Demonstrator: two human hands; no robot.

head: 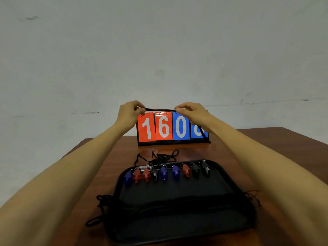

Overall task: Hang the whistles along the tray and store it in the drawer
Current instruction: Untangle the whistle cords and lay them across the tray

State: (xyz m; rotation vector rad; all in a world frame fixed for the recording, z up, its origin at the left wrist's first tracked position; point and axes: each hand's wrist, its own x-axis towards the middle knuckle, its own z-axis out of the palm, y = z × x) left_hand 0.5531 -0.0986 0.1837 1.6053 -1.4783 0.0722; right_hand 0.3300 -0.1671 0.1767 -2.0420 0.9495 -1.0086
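Both hands are raised over the far end of the worktop (266, 157), and each grip is narrow: the left hand (130, 112) and the right hand (188, 112) pinch a black lanyard (159, 109) that is stretched taut between them, just in front of the top edge of the flip scoreboard (164, 128). The whistles (166, 172), blue, red and black, lie in a row along the far edge of the black tray (236, 181), nearer the person. More loose cords (158, 158) are bunched just behind that row, and others drape over the tray's near side. No whistle shows on the held lanyard. The step looks like straightening this cord before laying it on the tray. To do it well, the pinch should stay firm, the line tight and level, and it should come down clear of the scoreboard and the tangle. No drawer is in view.
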